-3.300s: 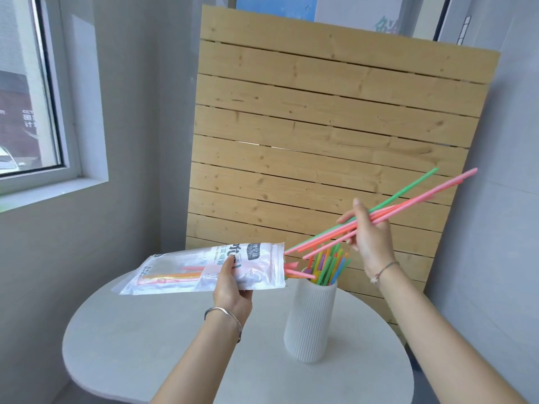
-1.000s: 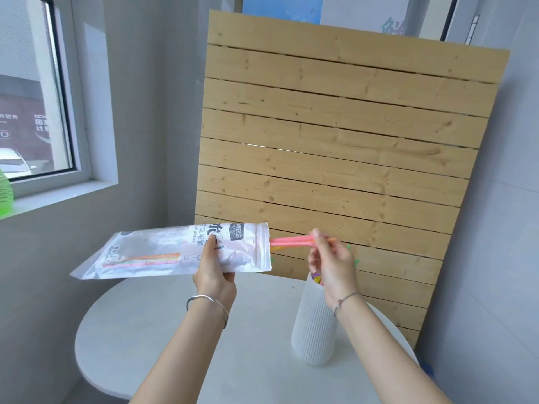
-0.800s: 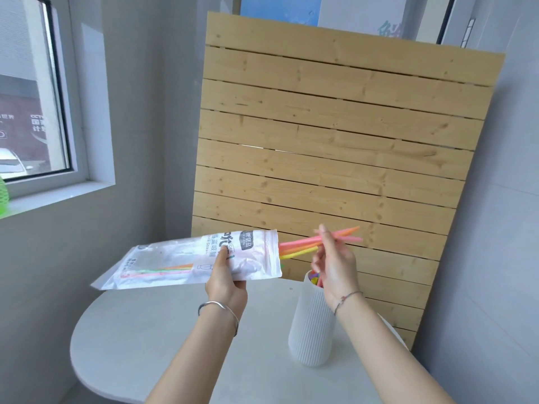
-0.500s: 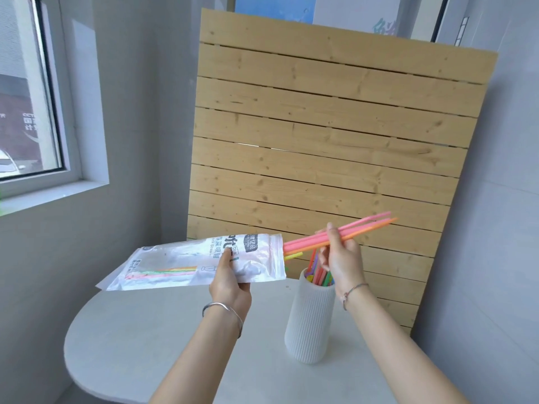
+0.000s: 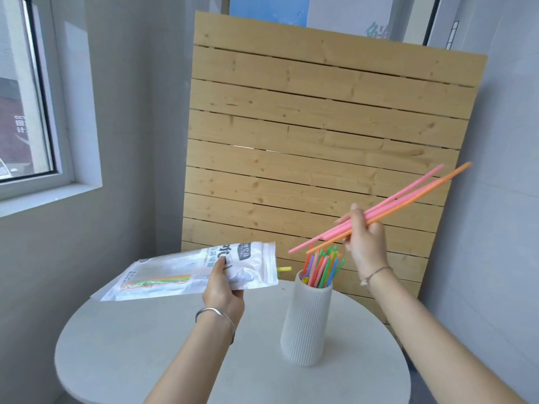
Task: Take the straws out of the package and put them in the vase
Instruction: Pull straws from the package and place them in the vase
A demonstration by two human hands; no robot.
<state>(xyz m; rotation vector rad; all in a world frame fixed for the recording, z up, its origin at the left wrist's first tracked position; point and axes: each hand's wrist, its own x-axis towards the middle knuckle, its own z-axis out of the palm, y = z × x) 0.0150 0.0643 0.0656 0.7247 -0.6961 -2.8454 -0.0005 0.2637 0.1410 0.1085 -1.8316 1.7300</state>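
package [image 5: 186,271] | Chinese print, partly "Straw" | otherwise unreadable

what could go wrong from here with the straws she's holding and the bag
The vase already looks crowded with straws, so the long pink and orange straws in the right hand may catch on them and miss the mouth. The package lies nearly flat in the left hand, open end toward the vase, with a yellow straw poking out; it could slide free.

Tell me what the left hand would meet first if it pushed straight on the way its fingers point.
Likely nothing on the table: the left hand, gripping the package, points away towards the wooden slat panel. Depth is unclear.
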